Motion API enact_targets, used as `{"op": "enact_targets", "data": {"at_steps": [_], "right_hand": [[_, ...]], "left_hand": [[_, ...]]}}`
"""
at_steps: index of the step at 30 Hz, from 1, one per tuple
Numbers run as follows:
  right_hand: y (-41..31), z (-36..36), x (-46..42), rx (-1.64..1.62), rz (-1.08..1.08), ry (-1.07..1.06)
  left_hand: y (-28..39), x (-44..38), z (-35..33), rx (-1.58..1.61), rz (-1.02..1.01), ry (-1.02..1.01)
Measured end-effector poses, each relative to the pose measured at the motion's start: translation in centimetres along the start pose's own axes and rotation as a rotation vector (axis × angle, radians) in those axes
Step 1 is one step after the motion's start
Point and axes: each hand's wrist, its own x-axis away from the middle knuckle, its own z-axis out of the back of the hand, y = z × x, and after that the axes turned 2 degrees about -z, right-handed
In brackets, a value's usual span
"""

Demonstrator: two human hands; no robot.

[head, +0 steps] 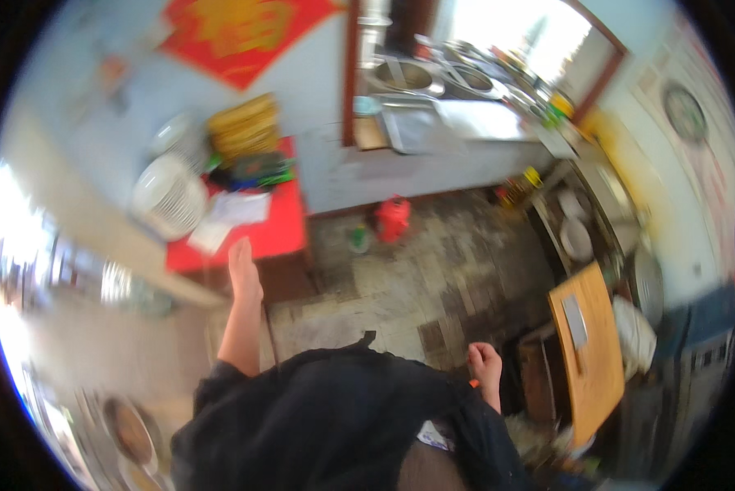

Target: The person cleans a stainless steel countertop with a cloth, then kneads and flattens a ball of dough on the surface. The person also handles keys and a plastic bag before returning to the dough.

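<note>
My left hand point(243, 269) reaches out straight-fingered at the front edge of a red-topped table point(281, 236). Nothing shows in it, and whether it touches the table I cannot tell. Just beyond the fingertips lie white papers point(240, 207). My right hand point(486, 368) is curled into a fist beside my dark clothing. A small orange bit point(474, 383) shows at its lower edge; what it belongs to is unclear. To the right of this hand, a wooden cutting board point(601, 380) carries a cleaver point(575, 322), apart from my fingers.
White plastic baskets point(170, 196) and a yellow woven stack point(245, 129) crowd the red table. A red container point(393, 218) and a green bottle point(359, 238) stand on the tiled floor point(367, 282). Metal pots point(407, 77) and a tray point(410, 126) occupy the window counter.
</note>
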Motion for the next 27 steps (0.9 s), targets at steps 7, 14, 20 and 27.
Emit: {"op": "enact_targets", "data": {"at_steps": [7, 14, 20, 27], "right_hand": [[1.2, 6.2, -1.5, -0.788, -0.46, 0.44], [2.3, 10.4, -15.5, -0.654, -0.358, 0.47], [0.9, 13.0, -31.1, -0.641, -0.359, 0.147], [-3.6, 15.4, -43.2, -0.42, -0.251, 0.038]], "left_hand": [[-3.6, 2.3, -23.0, -0.257, 0.02, -0.607], [-6.4, -2.8, -34.6, -0.486, -0.276, -0.607], [-10.5, -3.6, -41.8, -0.324, 0.017, -0.524], [-8.6, -0.7, -50.6, -0.616, -0.099, -0.693]]}}
